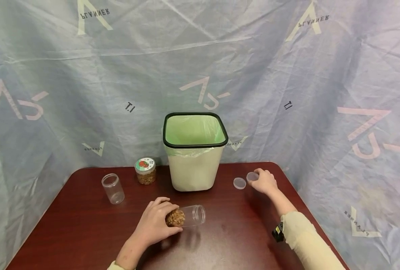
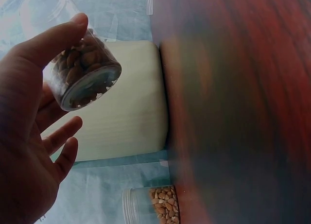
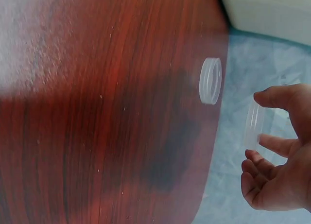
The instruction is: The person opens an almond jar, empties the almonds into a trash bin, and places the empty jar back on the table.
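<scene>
My left hand (image 1: 156, 219) grips a clear plastic jar (image 1: 191, 216) by its base, thumb on one side and fingers on the other. The jar lies tipped sideways, its uncovered mouth facing right. Brown nuts (image 2: 80, 63) are gathered at its bottom end. Over at the right side of the table, my right hand (image 1: 264, 181) pinches a clear round lid (image 3: 254, 122) between thumb and fingers. Just left of that hand, a second clear lid (image 1: 239, 183) rests on the table.
A pale bin (image 1: 194, 168) with a black rim and a green liner stands at the back middle. Beside it is a jar (image 1: 146, 171) of nuts with a printed lid. An uncovered clear jar (image 1: 113, 188) is at the left. A printed curtain (image 1: 253, 82) hangs behind the dark red table (image 1: 226, 240).
</scene>
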{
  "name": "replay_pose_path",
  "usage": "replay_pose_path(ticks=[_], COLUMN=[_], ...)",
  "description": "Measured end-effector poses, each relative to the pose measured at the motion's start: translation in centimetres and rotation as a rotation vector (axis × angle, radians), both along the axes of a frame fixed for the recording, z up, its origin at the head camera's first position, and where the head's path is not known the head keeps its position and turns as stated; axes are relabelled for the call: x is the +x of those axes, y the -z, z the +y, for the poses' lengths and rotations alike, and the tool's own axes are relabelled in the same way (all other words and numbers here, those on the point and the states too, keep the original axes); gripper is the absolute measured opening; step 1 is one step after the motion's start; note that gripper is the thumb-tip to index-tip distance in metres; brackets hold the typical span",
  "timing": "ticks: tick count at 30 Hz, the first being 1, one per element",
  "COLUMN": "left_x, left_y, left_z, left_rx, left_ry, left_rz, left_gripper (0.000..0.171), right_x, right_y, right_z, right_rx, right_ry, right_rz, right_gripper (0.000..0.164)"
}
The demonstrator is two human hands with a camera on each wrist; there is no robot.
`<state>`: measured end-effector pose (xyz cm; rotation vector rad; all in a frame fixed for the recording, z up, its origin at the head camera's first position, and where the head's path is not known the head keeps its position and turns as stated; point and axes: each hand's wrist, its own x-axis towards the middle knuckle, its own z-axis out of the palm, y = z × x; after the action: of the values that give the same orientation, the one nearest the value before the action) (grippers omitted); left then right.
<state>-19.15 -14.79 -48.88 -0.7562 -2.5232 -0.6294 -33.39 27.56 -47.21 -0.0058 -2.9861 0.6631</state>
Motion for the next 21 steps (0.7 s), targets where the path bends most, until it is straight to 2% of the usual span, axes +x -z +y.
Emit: replay_pose_path(ticks=[6, 12, 21], left_x=[-0.1, -0.1, 0.0], left_y=[-0.1, -0.2, -0.3], left_z=[-0.1, 0.0, 0.1], left_rx=[-0.032, -0.021, -0.036], left_ry=[0.007, 0.027, 0.021], left_rz=[0.01, 0.017, 0.002], left_gripper=[0.065, 0.066, 0.064], right_x=[-0.8, -1.6, -2.3], right_y=[0.2, 0.2, 0.3], right_z=[0.7, 1.3, 1.9], right_rx=[0.016, 0.014, 0.014], right_ry=[0.006, -0.001, 0.003], right_rz=[-0.04, -0.06, -0.111], right_gripper=[0.065, 0.066, 0.067])
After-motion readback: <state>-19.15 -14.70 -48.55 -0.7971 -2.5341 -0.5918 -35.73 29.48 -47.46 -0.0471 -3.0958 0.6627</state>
